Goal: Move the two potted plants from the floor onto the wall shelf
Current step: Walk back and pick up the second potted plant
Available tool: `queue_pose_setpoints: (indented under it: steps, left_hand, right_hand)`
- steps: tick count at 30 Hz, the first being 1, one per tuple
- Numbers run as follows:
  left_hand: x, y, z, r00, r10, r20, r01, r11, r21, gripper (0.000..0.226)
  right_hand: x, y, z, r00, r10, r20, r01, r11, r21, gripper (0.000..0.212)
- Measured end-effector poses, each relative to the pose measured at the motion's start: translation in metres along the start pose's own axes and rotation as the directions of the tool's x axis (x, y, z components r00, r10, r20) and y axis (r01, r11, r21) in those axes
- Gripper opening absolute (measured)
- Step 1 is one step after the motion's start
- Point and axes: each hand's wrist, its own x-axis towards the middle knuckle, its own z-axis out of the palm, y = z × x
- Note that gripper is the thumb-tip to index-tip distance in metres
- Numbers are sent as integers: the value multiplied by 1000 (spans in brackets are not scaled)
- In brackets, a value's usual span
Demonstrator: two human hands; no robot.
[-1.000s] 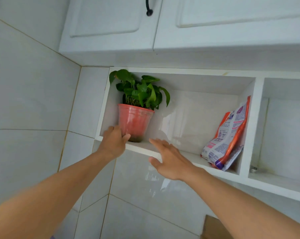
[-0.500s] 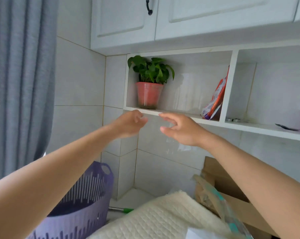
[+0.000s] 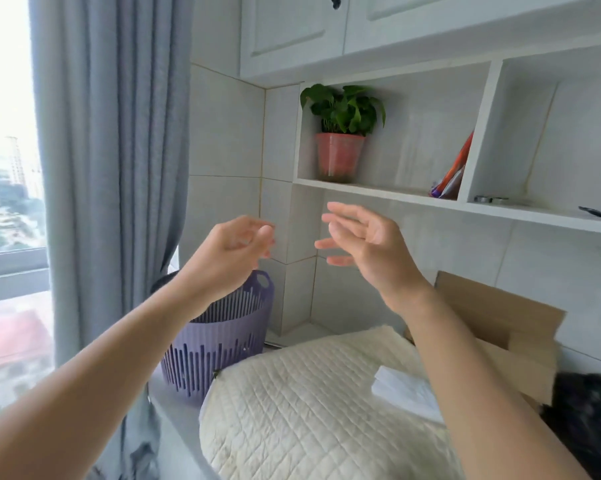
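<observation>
Placement of one plant looks done: the leafy green plant in a translucent red plastic pot (image 3: 340,155) stands upright on the white wall shelf (image 3: 378,195), above and beyond both grips. Left hand (image 3: 235,252) hangs loosely curled, right hand (image 3: 368,244) spread wide, each holding nothing. Second plant is unseen; fetching it likely means reaching down past the purple slatted plastic basket (image 3: 219,336) and cream quilted cushion (image 3: 313,403) below the grips.

A single head-worn wide-angle camera looks forward and slightly down across both outstretched forearms toward a tiled corner. The wall shelf (image 3: 378,192) sits above centre, at mid distance; the curtain (image 3: 119,168) fills the left.
</observation>
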Motion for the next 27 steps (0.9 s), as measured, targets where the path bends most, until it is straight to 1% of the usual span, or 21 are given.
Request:
queue_pose_setpoints:
  steps: [2, 6, 9, 12, 16, 20, 23, 27]
  left_hand:
    - [-26, -1, -5, 999, -32, -22, 31, 999, -45, 16]
    - [-65, 1, -13, 993, -106, -60, 100, 990, -99, 22]
    - [-89, 0, -24, 992, -105, -72, 98, 990, -100, 21]
    - [-110, -1, -41, 987, -129, -91, 117, 985, -126, 20]
    - [-140, -2, -76, 984, -143, -107, 132, 985, -107, 24]
    - [-189, -11, -144, 972, -169, -161, 158, 984, -81, 24]
    - [-233, -22, -203, 942, -250, -223, 235, 967, -95, 22]
    - [-301, -38, -297, 884, -336, -326, 334, 940, -63, 23]
  right_hand:
    - [-14, -1, 5, 1000, -16, -4, 16, 999, 41, 28]
    - [-42, -5, 16, 1000, -3, 27, 0, 994, 112, 30]
    - [-57, -12, 26, 998, 9, 57, -17, 989, 148, 29]
    - [-72, -17, 44, 996, 24, 83, -36, 988, 148, 29]
    - [-91, -25, 87, 988, 42, 150, -67, 983, 169, 28]
    - [-114, -39, 164, 958, 11, 286, -86, 964, 250, 26]
    - [-131, -51, 231, 923, -18, 384, -120, 935, 334, 26]
    - [-163, -74, 340, 836, -5, 548, -277, 859, 431, 34]
